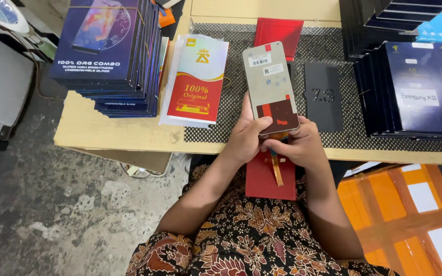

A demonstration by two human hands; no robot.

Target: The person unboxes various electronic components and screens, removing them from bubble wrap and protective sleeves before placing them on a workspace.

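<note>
Both my hands hold a phone display panel [270, 84], back side up, grey with small stickers and a dark red patch at its lower end. My left hand [247, 137] grips its lower left edge, thumb across the bottom. My right hand [298, 145] supports its lower right corner from beneath. An orange flex ribbon [277, 171] hangs from the panel over a red card sleeve [263, 180] lying on my lap. The panel is raised above the table's front edge.
A wooden table [129, 134] carries a black mesh mat [349, 125], a red-and-white packet stack [196, 82], dark blue box stacks left [109, 51] and right [415, 89], a black foam pad [323, 96] and a red sleeve [278, 31]. An orange taped carton [410, 214] stands at the right.
</note>
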